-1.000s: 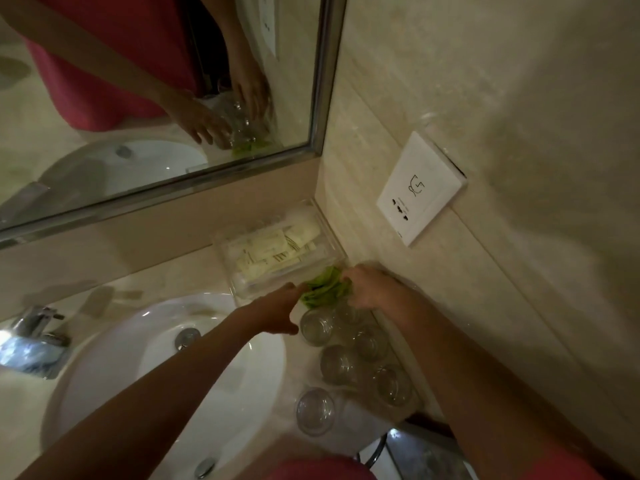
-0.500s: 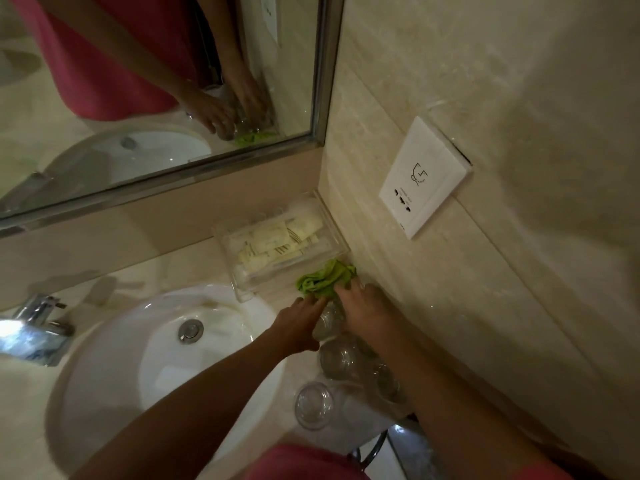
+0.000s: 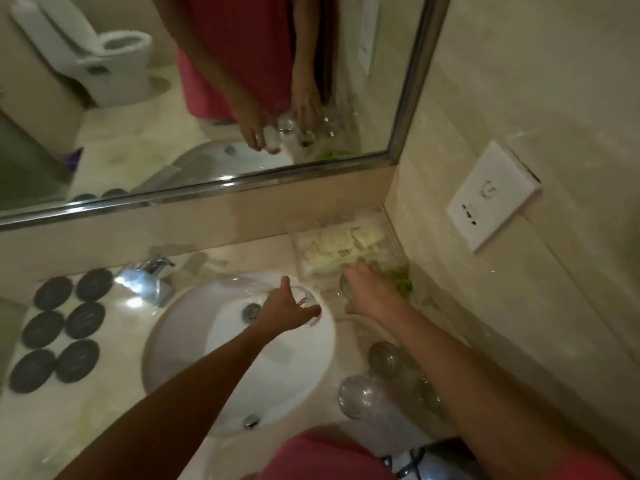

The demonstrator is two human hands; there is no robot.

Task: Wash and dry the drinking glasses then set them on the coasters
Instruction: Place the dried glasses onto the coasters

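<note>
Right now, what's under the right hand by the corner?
Under the right hand a glass shows at its fingers, and green cloth peeks out behind. The hand covers most of both, so the grip is unclear.

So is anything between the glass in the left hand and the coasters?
Yes: the faucet stands between the glass held by the left hand and the six coasters; the sink lies open below.

Sink sat mid-counter, faucet behind it to the left. Six coasters lay left of sink in two columns. Tray of packets stood in back right corner; cloth just in front. Glasses clustered right of sink. Socket on right wall.
</note>
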